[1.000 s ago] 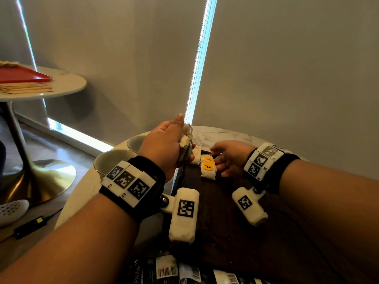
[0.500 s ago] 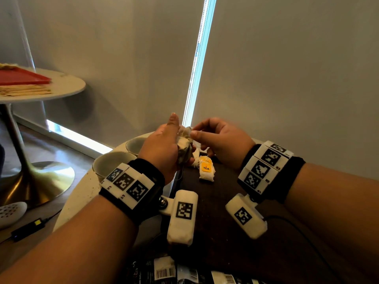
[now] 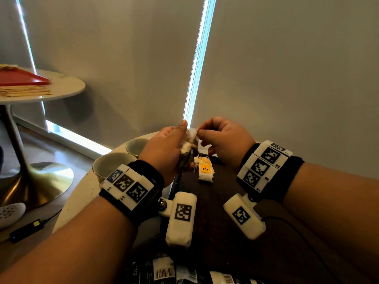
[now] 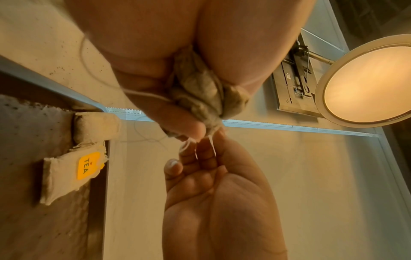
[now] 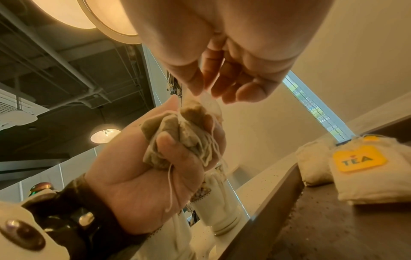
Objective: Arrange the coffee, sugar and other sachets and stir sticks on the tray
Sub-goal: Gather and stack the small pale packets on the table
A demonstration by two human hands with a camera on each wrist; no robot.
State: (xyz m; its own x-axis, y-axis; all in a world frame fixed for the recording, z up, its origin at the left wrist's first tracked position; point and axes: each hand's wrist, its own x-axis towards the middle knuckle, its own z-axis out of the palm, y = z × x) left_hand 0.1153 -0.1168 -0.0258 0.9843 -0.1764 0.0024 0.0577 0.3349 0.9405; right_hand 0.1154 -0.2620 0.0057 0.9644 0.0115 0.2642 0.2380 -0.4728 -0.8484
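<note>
My left hand (image 3: 174,148) is raised above the dark tray (image 3: 225,232) and grips a bunch of tea bags (image 5: 177,139) with loose strings, seen too in the left wrist view as tea bags (image 4: 200,93). My right hand (image 3: 215,136) meets it from the right and pinches the top corner of one bag (image 5: 208,100) between thumb and forefinger. On the tray's far end lies a tea bag with a yellow TEA tag (image 3: 205,171), a second bag (image 4: 95,126) just behind it.
Two pale cups (image 3: 110,165) stand on the round marble table left of the tray. Dark sachets with barcodes (image 3: 164,271) lie at the tray's near edge. A second round table (image 3: 61,89) at the far left holds a red tray and wooden stir sticks.
My right hand rose from the tray beside the tagged tea bag to the bunch in my left hand and took hold of one bag's corner. The left hand lifted slightly.
</note>
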